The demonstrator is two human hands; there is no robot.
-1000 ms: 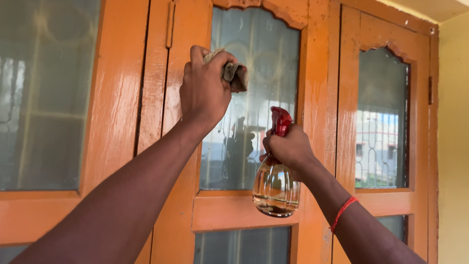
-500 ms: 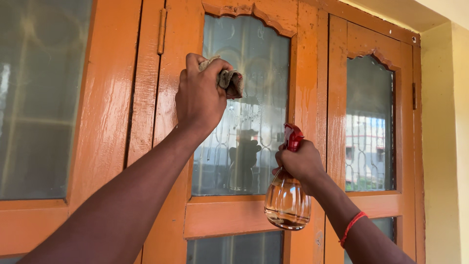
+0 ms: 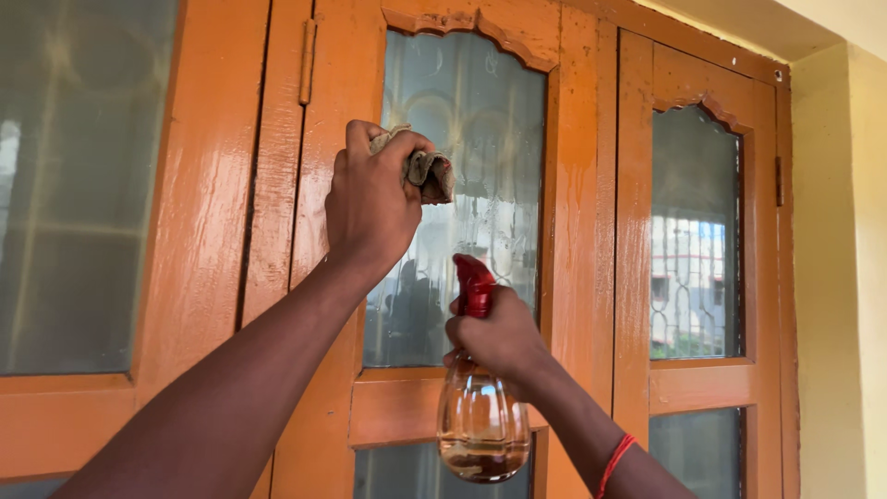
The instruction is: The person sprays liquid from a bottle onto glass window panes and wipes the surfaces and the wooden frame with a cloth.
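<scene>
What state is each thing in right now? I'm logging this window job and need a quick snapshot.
Left hand: closed around a bunched brown cloth, pressed to the glass.
Right hand: gripping a clear spray bottle with a red trigger head.
Spray bottle: upright, liquid low in the bottom.
Middle glass pane: streaked, wet-looking.
Orange wooden window frame: glossy, shutters closed.
</scene>
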